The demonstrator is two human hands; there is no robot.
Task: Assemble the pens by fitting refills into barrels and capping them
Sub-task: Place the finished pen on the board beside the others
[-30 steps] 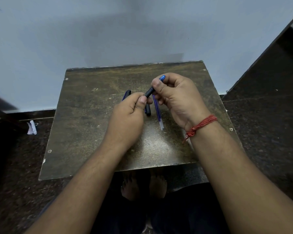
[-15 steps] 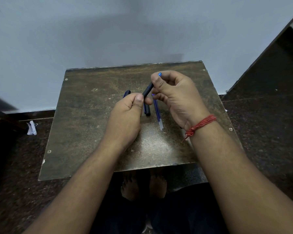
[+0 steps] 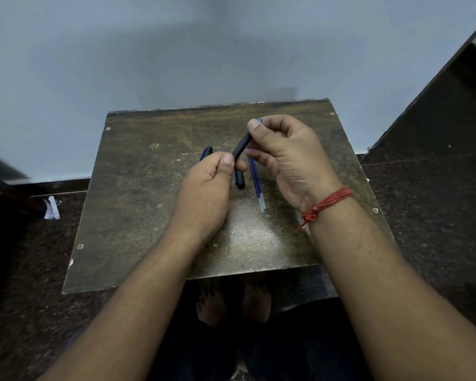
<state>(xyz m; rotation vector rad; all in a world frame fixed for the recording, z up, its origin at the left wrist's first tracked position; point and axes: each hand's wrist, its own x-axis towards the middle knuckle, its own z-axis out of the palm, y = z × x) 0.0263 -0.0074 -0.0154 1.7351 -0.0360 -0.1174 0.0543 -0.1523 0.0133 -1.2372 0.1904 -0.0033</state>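
A black pen barrel (image 3: 241, 147) with a blue end is held slanted above the small brown table (image 3: 138, 204). My right hand (image 3: 289, 158) pinches its upper part between thumb and fingers. My left hand (image 3: 208, 188) grips its lower end with thumb and forefinger. A loose blue refill (image 3: 256, 185) with a clear tip lies on the table beneath my right hand. A black pen piece (image 3: 240, 180) lies between my hands. Another dark blue pen piece (image 3: 207, 152) pokes out behind my left hand, mostly hidden.
The table stands against a pale wall (image 3: 149, 50) on a dark speckled floor (image 3: 437, 215). A crumpled white scrap (image 3: 51, 208) lies on the floor at the left. Bare feet (image 3: 234, 301) show under the table's near edge.
My right hand has pushed further up along the barrel, so less of the blue end shows. My left hand has shifted slightly down and left.
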